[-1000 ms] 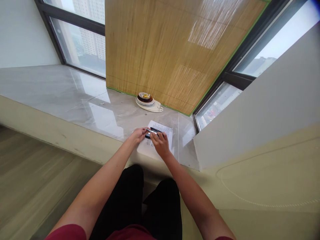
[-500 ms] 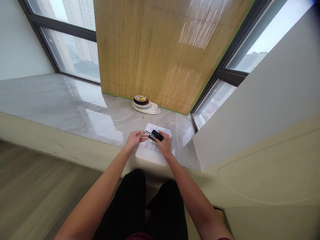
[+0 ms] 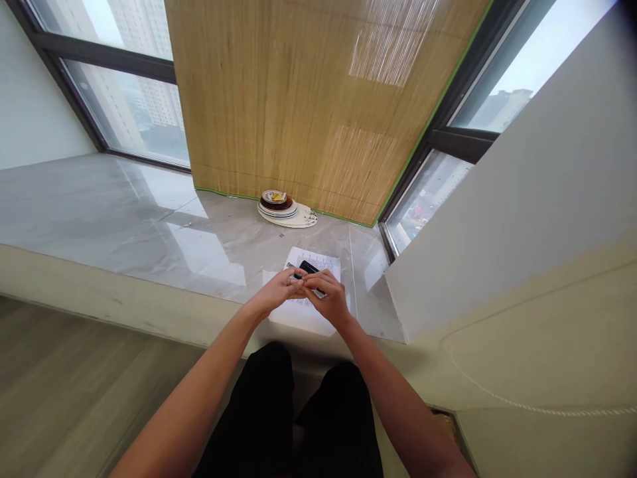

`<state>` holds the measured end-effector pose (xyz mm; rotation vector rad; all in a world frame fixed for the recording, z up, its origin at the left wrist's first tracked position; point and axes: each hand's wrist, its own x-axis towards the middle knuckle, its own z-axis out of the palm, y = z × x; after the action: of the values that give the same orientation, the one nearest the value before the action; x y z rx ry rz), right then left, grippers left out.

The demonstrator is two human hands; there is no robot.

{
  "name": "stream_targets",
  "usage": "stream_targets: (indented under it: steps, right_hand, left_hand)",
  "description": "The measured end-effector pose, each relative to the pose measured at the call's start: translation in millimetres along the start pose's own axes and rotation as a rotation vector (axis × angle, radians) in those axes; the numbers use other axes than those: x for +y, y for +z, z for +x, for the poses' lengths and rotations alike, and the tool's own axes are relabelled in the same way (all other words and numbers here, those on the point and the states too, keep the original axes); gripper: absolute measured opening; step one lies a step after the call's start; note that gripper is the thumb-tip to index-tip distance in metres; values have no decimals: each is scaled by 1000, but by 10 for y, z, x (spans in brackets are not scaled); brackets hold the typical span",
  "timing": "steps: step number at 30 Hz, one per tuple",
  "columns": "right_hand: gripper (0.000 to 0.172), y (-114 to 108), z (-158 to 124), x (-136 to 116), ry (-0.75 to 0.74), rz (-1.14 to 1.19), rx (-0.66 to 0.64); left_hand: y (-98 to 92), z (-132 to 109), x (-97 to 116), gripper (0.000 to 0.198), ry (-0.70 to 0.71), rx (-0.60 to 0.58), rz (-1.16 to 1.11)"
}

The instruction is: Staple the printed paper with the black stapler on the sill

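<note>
A black stapler (image 3: 308, 267) with a silver metal strip showing at its left end is between my two hands, just above the printed sheets. My right hand (image 3: 329, 297) closes over its near part, and a bit of black shows between fingers and thumb. From the left, my left hand (image 3: 279, 292) meets it, its fingertips touching those of my right hand around the stapler's near left side. Whether a small piece sits between the fingertips is hidden. Beneath them lie the printed paper sheets (image 3: 323, 259), partly covered by my hands.
Farther back on the marble window sill (image 3: 229, 232) stands a stack of plates (image 3: 279, 211) beside a bamboo blind (image 3: 288, 99). Windows flank the blind. A wall (image 3: 497, 219) rises at the right, with a beaded cord (image 3: 547, 410). My knees are below the sill's front edge.
My left hand has moved right and closed in on the stapler. My right hand's fingers have shifted over to meet it. The view has tilted slightly.
</note>
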<state>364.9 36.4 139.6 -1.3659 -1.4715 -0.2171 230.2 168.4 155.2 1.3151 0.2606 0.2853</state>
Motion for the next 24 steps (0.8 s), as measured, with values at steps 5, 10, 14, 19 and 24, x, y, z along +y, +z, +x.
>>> stream_targets:
  steps: [5,10,14,19,24]
  right_hand:
    - [12,-227,84,371,332,-56,250]
    - [17,-260,28,989,596,-233,261]
    - [14,-225,-75,1179,642,-317,245]
    - [10,-268,-126,1197,623,-336,195]
    - [5,-229,-121,1208,655,-314,101]
  left_hand:
    - [-383,243,-236,11,217,662,363]
    - [-708,476,-542,12,213,809,580]
    - [-651,540,-553,14,208,829,481]
    - [-729,128,-440,21,430,888,444]
    - [-1332,-1110,-848,18,429,1584,597]
